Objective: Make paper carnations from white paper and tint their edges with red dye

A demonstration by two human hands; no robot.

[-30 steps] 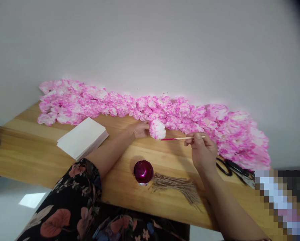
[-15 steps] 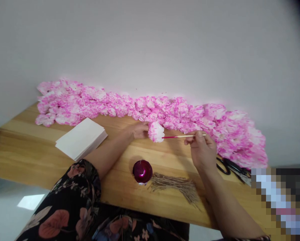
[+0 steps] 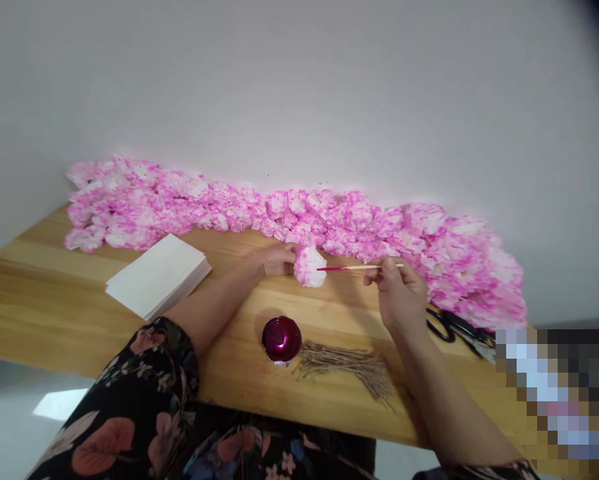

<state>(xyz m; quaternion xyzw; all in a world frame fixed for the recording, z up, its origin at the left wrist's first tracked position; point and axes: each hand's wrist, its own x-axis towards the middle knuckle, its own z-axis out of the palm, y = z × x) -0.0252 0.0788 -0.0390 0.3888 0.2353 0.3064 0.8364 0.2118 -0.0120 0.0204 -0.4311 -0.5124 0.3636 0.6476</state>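
My left hand (image 3: 278,259) is closed on a white paper flower (image 3: 310,267) with pink marks, holding it above the table; part of the fingers is hidden behind the bloom. In my right hand (image 3: 402,293) a thin wooden stick (image 3: 362,267) is pinched, pointing left. Its dark red, dye-stained end lies against the flower's right side. Below the flower stands a small bowl of magenta liquid (image 3: 282,340). Right of that bowl lies a bundle of thin brown twigs (image 3: 347,367).
A long bank of pink-and-white paper flowers (image 3: 179,197) runs along the wall. Left of my forearm is a stack of white paper (image 3: 157,273). Black-handled scissors (image 3: 459,330) lie beyond my right wrist on the wooden table (image 3: 44,307). A blurred-out patch covers the right corner.
The stick's stained end has moved slightly left, further over the flower's face. The whole view has shifted a little; both hands keep their holds.
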